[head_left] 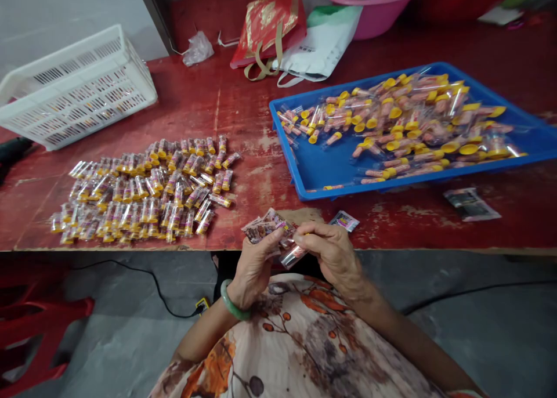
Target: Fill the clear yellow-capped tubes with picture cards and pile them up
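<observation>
Printed plastic packets (pixel 263 225) are fanned in my left hand (pixel 256 264), its thumb pressed down on them. My right hand (pixel 331 253) pinches a small clear tube (pixel 293 256) by its upper end, right beside the packets. The tube slants down to the left, and my fingers hide its top. Just beyond my right hand a single printed packet (pixel 345 220) lies on the table. Ahead to the right, a blue tray (pixel 313 172) holds many clear tubes with yellow caps and pinkish contents. To the left lie rows of wrapped yellow-ended tubes (pixel 148 195).
On the red table (pixel 195 108) stands a white slotted basket (pixel 87 96) at the far left. A red gift bag (pixel 272 24), a white bag (pixel 324 50) and a pink basin (pixel 378 15) sit at the back. A dark packet (pixel 470 204) lies right. A red stool (pixel 39 328) stands below.
</observation>
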Action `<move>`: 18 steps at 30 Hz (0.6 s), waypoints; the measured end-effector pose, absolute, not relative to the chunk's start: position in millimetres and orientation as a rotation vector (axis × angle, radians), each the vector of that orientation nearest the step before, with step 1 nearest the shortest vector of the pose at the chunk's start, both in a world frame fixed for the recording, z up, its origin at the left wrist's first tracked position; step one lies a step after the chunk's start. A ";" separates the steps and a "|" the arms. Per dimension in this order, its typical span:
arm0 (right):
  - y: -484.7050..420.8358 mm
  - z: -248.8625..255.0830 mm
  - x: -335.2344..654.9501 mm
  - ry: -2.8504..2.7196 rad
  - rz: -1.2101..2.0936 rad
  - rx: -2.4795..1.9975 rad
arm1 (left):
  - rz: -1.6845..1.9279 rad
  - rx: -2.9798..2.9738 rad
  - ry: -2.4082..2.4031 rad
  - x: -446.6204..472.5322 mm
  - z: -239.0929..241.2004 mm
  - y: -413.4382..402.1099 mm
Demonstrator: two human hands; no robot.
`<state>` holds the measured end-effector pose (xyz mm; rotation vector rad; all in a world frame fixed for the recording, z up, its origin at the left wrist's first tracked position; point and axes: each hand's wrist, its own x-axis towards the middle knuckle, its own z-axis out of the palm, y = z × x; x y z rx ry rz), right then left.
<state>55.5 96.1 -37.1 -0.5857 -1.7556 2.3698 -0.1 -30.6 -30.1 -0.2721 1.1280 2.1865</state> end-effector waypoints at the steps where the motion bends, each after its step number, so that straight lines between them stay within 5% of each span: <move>1: 97.1 -36.5 55.5 -1.752 2.375 -0.576 | 2.168 -0.290 1.123 -1.0 -31.5 -30.5; 8: 109.6 -29.0 66.1 -1.582 2.390 -0.654 | 2.120 -0.505 0.952 -9.7 -40.0 -33.0; 18: 106.8 -32.1 76.8 -1.818 1.539 -0.327 | 1.991 -0.684 0.858 -11.6 -27.3 -32.0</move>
